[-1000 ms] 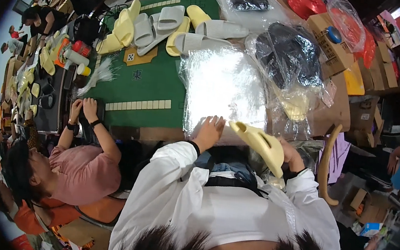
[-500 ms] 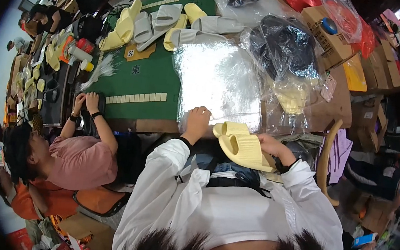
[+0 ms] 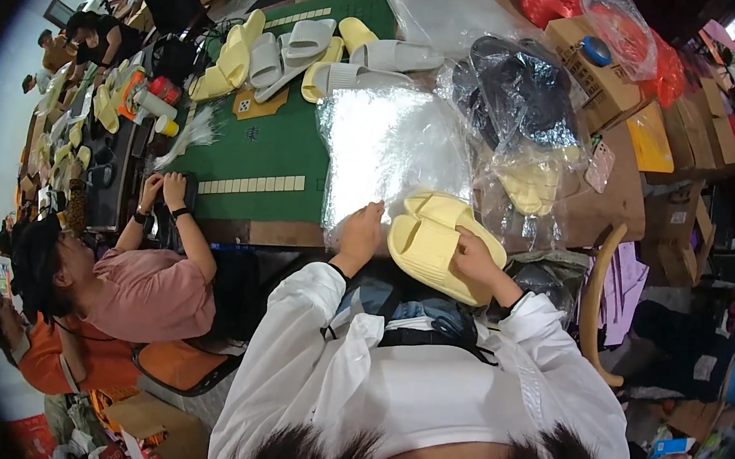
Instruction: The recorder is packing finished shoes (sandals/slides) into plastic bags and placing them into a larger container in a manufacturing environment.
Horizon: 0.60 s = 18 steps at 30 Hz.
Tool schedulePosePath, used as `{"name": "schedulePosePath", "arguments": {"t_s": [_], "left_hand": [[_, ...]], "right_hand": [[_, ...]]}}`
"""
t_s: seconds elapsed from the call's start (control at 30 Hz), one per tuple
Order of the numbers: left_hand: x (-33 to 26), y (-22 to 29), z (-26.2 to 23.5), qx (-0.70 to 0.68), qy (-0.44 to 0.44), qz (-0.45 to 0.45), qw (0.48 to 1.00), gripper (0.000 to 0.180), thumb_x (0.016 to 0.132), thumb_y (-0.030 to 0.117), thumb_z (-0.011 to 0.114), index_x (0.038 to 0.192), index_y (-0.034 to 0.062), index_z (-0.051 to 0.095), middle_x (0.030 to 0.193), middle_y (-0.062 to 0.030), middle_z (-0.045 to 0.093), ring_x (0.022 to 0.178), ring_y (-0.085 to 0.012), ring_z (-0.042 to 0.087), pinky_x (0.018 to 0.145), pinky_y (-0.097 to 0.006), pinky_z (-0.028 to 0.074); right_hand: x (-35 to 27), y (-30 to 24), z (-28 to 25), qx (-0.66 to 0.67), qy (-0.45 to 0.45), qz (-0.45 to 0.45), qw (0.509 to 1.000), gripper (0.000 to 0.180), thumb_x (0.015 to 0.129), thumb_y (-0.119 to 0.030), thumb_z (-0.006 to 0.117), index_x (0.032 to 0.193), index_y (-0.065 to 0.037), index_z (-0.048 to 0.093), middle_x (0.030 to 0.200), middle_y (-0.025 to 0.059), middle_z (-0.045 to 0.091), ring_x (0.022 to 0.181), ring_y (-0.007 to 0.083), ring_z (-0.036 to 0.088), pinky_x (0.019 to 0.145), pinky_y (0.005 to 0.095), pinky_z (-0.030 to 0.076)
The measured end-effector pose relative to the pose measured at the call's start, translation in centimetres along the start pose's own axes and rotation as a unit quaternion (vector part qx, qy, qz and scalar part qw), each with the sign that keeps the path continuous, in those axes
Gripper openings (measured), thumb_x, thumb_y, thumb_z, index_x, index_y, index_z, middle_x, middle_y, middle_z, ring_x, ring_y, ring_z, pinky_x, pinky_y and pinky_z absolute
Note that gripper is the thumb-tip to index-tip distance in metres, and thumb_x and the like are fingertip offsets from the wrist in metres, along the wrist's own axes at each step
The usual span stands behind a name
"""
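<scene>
A pair of pale yellow ribbed slippers [image 3: 435, 244] is held stacked together over the table's near edge. My right hand [image 3: 479, 260] grips the pair from the right, with its fingers over the upper slipper. A stack of shiny clear plastic bags [image 3: 395, 147] lies flat just beyond. My left hand [image 3: 359, 236] is at the stack's near left corner, its fingers drawn together on the edge of a plastic bag. To the right of the stack are bagged dark slippers [image 3: 528, 94] and a bagged yellow pair [image 3: 531, 186].
Grey slippers [image 3: 283, 57] and yellow slippers [image 3: 233, 56] lie on the green mat [image 3: 277, 151] beyond. More clear bags [image 3: 438, 11] are at the far side. A patterned phone [image 3: 600, 165] and a cardboard box [image 3: 590, 69] stand right. A person in pink [image 3: 151, 296] sits at my left.
The yellow slippers have moved up and left towards the bags, and my right hand now reaches over them. My left hand's fingers have drawn together. The far bagged dark slippers are gone.
</scene>
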State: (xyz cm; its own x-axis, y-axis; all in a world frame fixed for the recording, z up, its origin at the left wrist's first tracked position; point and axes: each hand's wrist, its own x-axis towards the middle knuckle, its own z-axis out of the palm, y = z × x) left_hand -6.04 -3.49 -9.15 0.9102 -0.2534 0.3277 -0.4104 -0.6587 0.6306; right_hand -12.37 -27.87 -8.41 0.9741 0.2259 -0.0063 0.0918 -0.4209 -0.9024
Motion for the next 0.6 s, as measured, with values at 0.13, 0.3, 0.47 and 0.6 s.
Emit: {"name": "schedulePosePath", "arguments": {"t_s": [0.13, 0.3, 0.47, 0.6], "left_hand": [[-0.2, 0.8, -1.0, 0.04, -0.042, 0.024, 0.998, 0.027, 0.083, 0.01, 0.047, 0.109, 0.0059, 0.052, 0.083, -0.0174, 0.06, 0.073, -0.033, 0.058, 0.063, -0.04, 0.046], [0.2, 2.7, -2.0, 0.076, 0.001, 0.058, 0.995, 0.03, 0.077, 0.004, 0.048, 0.106, 0.0017, 0.055, 0.088, -0.015, 0.062, 0.08, -0.0281, 0.06, 0.072, -0.036, 0.048], [0.9, 5.5, -3.4, 0.028, 0.004, 0.156, 0.987, 0.031, 0.073, -0.002, 0.047, 0.102, 0.0011, 0.057, 0.102, -0.0142, 0.058, 0.098, -0.0288, 0.054, 0.09, -0.041, 0.039], [0.2, 6.6, -3.4, -0.011, -0.053, 0.17, 0.984, 0.036, 0.074, -0.002, 0.049, 0.107, 0.0085, 0.057, 0.109, -0.0077, 0.056, 0.106, -0.0254, 0.049, 0.1, -0.047, 0.025]], "right_hand": [[0.5, -0.5, 1.0, -0.158, 0.062, 0.019, 0.985, 0.02, 0.071, -0.009, 0.052, 0.087, 0.0, 0.059, 0.099, 0.0189, 0.055, 0.091, 0.0364, 0.05, 0.076, 0.0395, 0.041], [1.4, -0.8, 2.3, -0.171, 0.164, 0.04, 0.971, 0.02, 0.07, -0.011, 0.054, 0.086, 0.0, 0.061, 0.098, 0.0175, 0.055, 0.09, 0.036, 0.049, 0.078, 0.041, 0.038], [2.6, -2.3, 3.2, -0.196, 0.142, -0.017, 0.97, 0.018, 0.07, -0.012, 0.058, 0.082, 0.0, 0.06, 0.104, 0.0168, 0.052, 0.092, 0.0347, 0.048, 0.079, 0.0422, 0.037], [5.2, -2.4, 3.8, -0.231, 0.183, -0.055, 0.954, 0.02, 0.069, -0.013, 0.059, 0.083, 0.002, 0.056, 0.105, 0.0199, 0.05, 0.094, 0.0359, 0.046, 0.081, 0.044, 0.035]]}}
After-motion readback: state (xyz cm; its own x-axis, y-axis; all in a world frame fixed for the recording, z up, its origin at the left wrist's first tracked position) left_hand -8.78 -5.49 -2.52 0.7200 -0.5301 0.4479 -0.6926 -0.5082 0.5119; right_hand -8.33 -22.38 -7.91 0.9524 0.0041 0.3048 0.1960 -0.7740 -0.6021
